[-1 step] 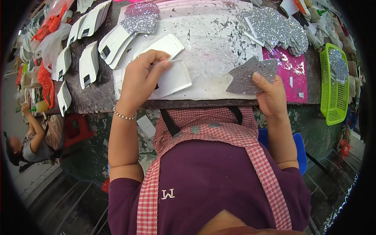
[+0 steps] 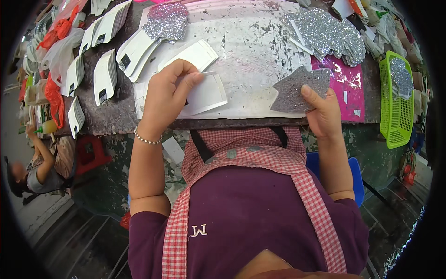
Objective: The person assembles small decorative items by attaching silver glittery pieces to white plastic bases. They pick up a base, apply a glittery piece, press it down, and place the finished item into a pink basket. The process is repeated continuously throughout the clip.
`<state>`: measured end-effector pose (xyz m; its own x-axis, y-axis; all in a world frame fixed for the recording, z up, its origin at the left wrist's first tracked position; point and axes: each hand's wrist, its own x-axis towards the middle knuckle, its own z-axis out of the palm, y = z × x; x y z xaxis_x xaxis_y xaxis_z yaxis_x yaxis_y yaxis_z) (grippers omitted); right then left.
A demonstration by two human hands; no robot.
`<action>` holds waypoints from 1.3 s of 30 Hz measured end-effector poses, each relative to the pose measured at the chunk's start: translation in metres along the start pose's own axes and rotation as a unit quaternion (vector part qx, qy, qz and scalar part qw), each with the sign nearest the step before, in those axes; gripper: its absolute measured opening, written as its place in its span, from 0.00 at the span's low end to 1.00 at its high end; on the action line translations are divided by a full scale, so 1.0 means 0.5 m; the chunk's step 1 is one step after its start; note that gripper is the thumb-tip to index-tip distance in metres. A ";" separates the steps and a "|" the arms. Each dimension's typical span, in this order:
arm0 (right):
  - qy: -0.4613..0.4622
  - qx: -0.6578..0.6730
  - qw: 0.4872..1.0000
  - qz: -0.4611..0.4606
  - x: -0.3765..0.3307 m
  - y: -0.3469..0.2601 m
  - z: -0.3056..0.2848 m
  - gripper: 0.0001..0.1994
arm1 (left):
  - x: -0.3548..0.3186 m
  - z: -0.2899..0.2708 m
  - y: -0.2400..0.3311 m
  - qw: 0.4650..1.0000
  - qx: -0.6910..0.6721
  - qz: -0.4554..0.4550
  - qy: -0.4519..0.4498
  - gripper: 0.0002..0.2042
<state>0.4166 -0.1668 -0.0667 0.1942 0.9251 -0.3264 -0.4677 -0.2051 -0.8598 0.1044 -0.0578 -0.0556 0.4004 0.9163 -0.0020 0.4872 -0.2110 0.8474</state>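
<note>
Now we pinch a white card piece [image 2: 204, 93] under our left hand [image 2: 169, 95] on the worktable [image 2: 251, 51], while our right hand [image 2: 323, 111] grips a silver glitter cutout [image 2: 297, 88] at the table's near edge.

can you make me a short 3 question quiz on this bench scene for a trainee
1. True or false: the right hand holds a silver glitter piece at the table's front edge.
2. What does the left hand rest on? A) the green basket B) a white card piece C) the pink sheet
3. Fill in: the stack of glitter pieces lies at the far ____ of the table.

Key: 1 true; 2 B; 3 right.
</note>
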 end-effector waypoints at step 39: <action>-0.210 -0.517 0.829 0.038 0.165 -0.035 0.075 0.23 | -0.072 0.162 0.009 0.930 0.269 0.249 0.042 0.22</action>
<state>0.4084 -0.0748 -0.0636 -0.2214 0.8822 -0.4155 0.5656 -0.2310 -0.7917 0.1549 -0.1190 -0.0948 0.6290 0.6786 0.3792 0.5844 -0.7345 0.3450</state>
